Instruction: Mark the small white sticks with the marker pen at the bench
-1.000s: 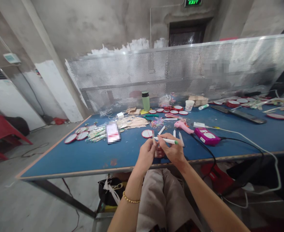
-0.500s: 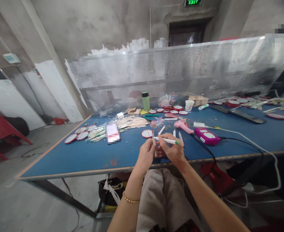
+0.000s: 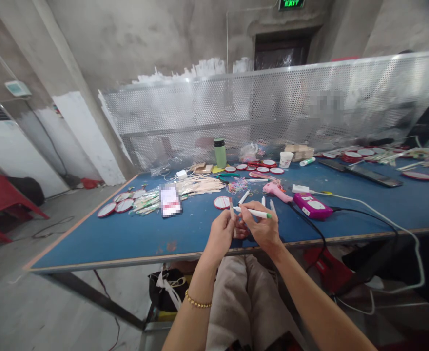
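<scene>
My left hand [image 3: 222, 233] is closed on a thin flat stick [image 3: 231, 207] that stands up from the fingers near the table's front edge. In my right hand [image 3: 263, 226] is a white marker with a green end [image 3: 256, 213], its tip close to the stick. Just behind the stick lies a round white disc with a red rim [image 3: 222, 202]. White pens [image 3: 243, 197] lie beyond my right hand. A pink glue gun [image 3: 278, 191] rests further right.
The blue table [image 3: 126, 243] holds a phone [image 3: 170, 201], a bundle of sticks [image 3: 203, 185], a green bottle [image 3: 220, 153], a paper cup [image 3: 285, 159], a purple box [image 3: 312, 206] with cables and more red-rimmed discs [image 3: 107, 209]. A perforated metal screen [image 3: 200, 107] stands behind.
Both hands stay almost in place, still holding the stick and the marker. The marker has shifted very slightly. At the far right, a dark shape behind the screen has moved.
</scene>
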`<state>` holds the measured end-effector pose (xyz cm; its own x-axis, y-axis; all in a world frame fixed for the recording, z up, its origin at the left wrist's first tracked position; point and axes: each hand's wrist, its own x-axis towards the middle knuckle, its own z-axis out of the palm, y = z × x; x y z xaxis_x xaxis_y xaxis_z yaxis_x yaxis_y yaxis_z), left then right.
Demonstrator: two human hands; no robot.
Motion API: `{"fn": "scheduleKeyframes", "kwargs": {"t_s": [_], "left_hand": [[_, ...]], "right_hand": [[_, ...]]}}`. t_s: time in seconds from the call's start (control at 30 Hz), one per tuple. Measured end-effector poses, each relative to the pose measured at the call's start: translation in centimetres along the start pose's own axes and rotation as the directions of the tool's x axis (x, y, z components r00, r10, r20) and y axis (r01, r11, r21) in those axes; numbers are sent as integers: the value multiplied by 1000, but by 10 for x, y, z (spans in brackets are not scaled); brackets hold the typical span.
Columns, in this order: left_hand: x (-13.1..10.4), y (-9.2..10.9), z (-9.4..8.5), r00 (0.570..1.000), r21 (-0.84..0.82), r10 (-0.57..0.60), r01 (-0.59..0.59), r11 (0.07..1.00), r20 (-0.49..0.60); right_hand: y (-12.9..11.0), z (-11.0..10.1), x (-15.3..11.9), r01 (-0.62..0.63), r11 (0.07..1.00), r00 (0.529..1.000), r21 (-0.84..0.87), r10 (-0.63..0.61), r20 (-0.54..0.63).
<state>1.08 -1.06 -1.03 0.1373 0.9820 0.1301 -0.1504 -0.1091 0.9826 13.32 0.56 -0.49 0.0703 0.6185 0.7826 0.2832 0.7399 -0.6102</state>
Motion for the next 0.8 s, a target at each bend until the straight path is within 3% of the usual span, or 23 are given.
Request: {"fn": "scheduleKeyframes", "kwargs": {"t_s": [0.57, 0.8], "left_hand": [[0, -1, 0, 1000, 10, 15, -15, 1000, 4], [1, -2, -2, 1000, 11, -4, 4, 1000, 11]], "right_hand": [[2, 0, 0, 13, 999, 999, -40, -11, 35], [1, 0, -1, 18, 1000, 1000, -24, -18, -21]]}}
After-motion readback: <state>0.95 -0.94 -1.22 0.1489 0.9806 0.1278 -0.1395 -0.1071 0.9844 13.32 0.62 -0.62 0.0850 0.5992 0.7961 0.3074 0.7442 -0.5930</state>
